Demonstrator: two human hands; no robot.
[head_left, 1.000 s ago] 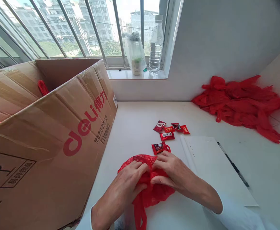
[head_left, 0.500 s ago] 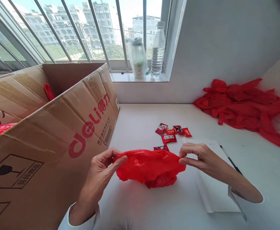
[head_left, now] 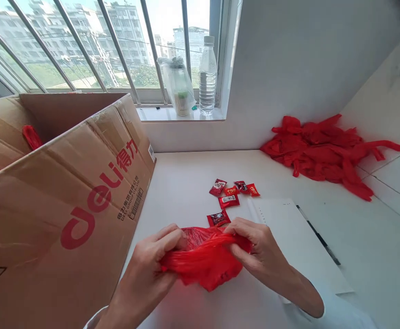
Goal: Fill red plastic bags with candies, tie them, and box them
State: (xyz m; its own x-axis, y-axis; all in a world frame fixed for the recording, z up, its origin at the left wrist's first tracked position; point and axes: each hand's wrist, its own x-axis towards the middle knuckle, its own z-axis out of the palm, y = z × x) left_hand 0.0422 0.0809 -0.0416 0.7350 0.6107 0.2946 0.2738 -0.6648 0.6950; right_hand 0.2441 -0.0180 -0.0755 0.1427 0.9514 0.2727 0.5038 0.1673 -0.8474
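Observation:
A thin red plastic bag (head_left: 208, 265) is stretched between my two hands above the white table, its mouth partly spread. My left hand (head_left: 155, 262) grips the bag's left side, the fingers curled over its edge. On the other side my right hand (head_left: 254, 249) pinches the rim, with the thumb in front and the fingers behind. Just beyond the bag lies a small dark red candy packet (head_left: 218, 218). Farther back sit several more little red packets (head_left: 229, 201) in a loose group.
A large cardboard box (head_left: 93, 183) stands open at left, something red inside. White paper (head_left: 289, 228) and a black pen (head_left: 318, 235) lie at right. Red fabric (head_left: 319, 151) is heaped against the wall. A water bottle (head_left: 207, 80) and a bagged jar (head_left: 182, 93) stand on the windowsill.
My hands have come closer together and lower, bunching the bag, whose mouth has spread from a flat edge. The view has shifted to the right.

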